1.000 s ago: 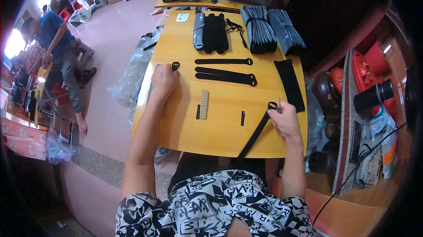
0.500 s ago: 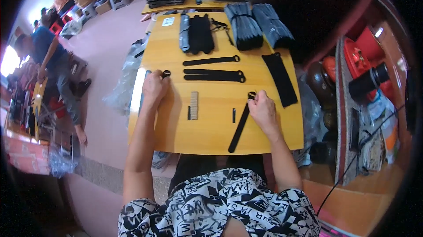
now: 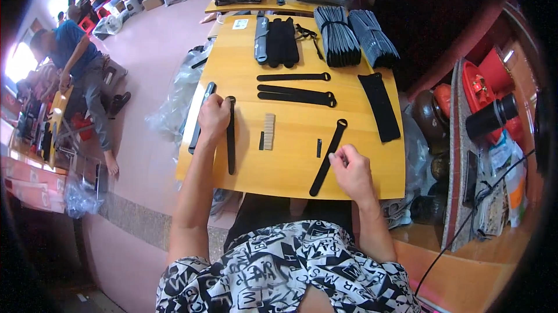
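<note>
Head view, looking down on the work: a slanting black strap (image 3: 326, 162) lies flat on the yellow table (image 3: 285, 176), loop end pointing away from the wearer, its length free of the other straps so it seems easy to pick out. The right hand (image 3: 353, 174) hovers just beside it, palm turned inward, thumb and forefinger a little apart with nothing seen between them; whether the thumb brushes the strap's edge, I cannot tell. Across the table, an upright black strap (image 3: 231, 144) runs down beside the left hand (image 3: 214, 114), whose knuckles face up and fingers curl in near the loop — whether they pinch it is hidden from me. That forearm reaches far forward, nearly straight, while the right one bends in closer. A grey-and-black bundle (image 3: 194, 138) lies by the left hand, presumably for easy reach. Between the hands sits a tan segmented strip (image 3: 269, 131); beyond it, three crosswise straps (image 3: 293, 93) lie spread — likely so each shows — and tied grey bundles (image 3: 338, 37) stand farther back.
</note>
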{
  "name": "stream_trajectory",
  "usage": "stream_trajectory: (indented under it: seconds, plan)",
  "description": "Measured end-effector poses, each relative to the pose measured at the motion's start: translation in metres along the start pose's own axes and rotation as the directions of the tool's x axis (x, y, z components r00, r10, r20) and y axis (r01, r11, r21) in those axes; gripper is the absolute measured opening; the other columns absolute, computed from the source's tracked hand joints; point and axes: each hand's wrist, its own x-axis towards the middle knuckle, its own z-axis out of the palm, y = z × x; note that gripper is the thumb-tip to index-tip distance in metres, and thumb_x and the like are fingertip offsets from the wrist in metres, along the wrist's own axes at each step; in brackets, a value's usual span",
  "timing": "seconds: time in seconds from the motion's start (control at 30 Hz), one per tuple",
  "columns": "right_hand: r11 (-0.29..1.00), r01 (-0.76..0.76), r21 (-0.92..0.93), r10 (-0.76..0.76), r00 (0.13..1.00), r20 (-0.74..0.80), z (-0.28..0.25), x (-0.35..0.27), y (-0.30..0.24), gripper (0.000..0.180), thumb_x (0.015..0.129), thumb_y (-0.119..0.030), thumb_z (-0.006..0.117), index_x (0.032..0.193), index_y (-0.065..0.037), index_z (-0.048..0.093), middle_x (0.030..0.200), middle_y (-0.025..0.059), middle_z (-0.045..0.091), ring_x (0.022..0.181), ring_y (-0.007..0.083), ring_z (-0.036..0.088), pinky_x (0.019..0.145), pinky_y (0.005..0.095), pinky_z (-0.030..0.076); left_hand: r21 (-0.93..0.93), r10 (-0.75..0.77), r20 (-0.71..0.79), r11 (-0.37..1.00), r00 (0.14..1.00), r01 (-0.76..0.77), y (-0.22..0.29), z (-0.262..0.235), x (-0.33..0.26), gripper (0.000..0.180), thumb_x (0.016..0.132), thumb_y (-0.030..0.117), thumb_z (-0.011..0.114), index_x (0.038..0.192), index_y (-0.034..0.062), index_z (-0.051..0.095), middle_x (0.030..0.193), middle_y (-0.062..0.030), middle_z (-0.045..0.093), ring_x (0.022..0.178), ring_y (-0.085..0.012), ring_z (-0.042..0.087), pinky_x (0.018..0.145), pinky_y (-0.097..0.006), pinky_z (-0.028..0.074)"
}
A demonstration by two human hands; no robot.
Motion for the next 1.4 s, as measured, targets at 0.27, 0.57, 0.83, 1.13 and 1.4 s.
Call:
stream_trajectory:
  seconds: [0.27, 0.57, 0.83, 1.13, 1.4]
  plan:
    - [0.983, 0.179, 0.049, -0.183, 0.977, 0.106, 0.019, -0.024, -0.017, 0.011, 0.082, -0.008, 0.061, 0.08, 0.001, 0.055, 0.062, 0.0134, 0.056, 0.055, 0.0223, 0.058, 0.05, 0.0343, 0.043, 0.273, 0.01, 0.055, 0.962, 0.998, -0.025, 0.008, 0.0, -0.004, 0.025, 0.08, 0.025, 0.056, 0.09, 0.0028, 0.062, 0.087, -0.0213, 0.065, 0.085, -0.0385, 0.062, 0.076, -0.045, 0.049]
    - [0.985, 0.144, 0.09, -0.166, 0.928, 0.334, 0.014, -0.041, -0.026, 0.016, 0.084, -0.013, 0.058, 0.079, 0.0, 0.052, 0.068, 0.0189, 0.058, 0.064, 0.0365, 0.06, 0.056, 0.0432, 0.046, -0.284, 0.026, 0.177, 0.959, 0.984, 0.025, -0.027, -0.004, 0.002, 0.026, 0.07, 0.006, 0.065, 0.095, -0.0018, 0.06, 0.074, -0.01, 0.063, 0.062, -0.0219, 0.06, 0.059, -0.032, 0.049]
    - [0.95, 0.22, 0.221, -0.267, 0.94, 0.21, 0.021, -0.043, -0.032, 0.023, 0.083, -0.017, 0.061, 0.095, 0.002, 0.06, 0.079, 0.0191, 0.062, 0.078, 0.0325, 0.062, 0.068, 0.0386, 0.049, -0.856, 0.15, 0.499, 0.243, 0.854, 0.457, 0.056, -0.062, -0.085, 0.01, 0.08, -0.002, 0.059, 0.088, 0.0027, 0.056, 0.072, -0.0047, 0.058, 0.05, -0.0091, 0.049, 0.044, -0.02, 0.035]
    - [0.869, -0.233, 0.437, -0.077, 0.808, 0.584, 0.023, -0.05, -0.023, 0.022, 0.089, -0.021, 0.057, 0.087, 0.001, 0.06, 0.075, 0.0093, 0.062, 0.063, 0.0194, 0.057, 0.057, 0.0292, 0.045, -0.955, 0.146, 0.297, 0.03, 0.944, 0.295, 0.084, -0.077, -0.122, 0.013, 0.082, -0.003, 0.057, 0.094, 0.0026, 0.054, 0.081, -0.0062, 0.059, 0.059, -0.0126, 0.056, 0.051, -0.023, 0.043]
    - [0.647, -0.505, 0.571, 0.016, 0.758, 0.652, -0.003, -0.05, -0.012, 0.017, 0.091, -0.014, 0.056, 0.1, -0.001, 0.06, 0.078, -0.0004, 0.063, 0.058, 0.0026, 0.05, 0.049, 0.0167, 0.037, -0.966, 0.176, 0.258, 0.08, 0.95, 0.247, 0.091, -0.064, -0.133, 0.016, 0.08, -0.005, 0.058, 0.095, -0.0002, 0.054, 0.084, -0.0083, 0.059, 0.063, -0.016, 0.056, 0.055, -0.026, 0.045]
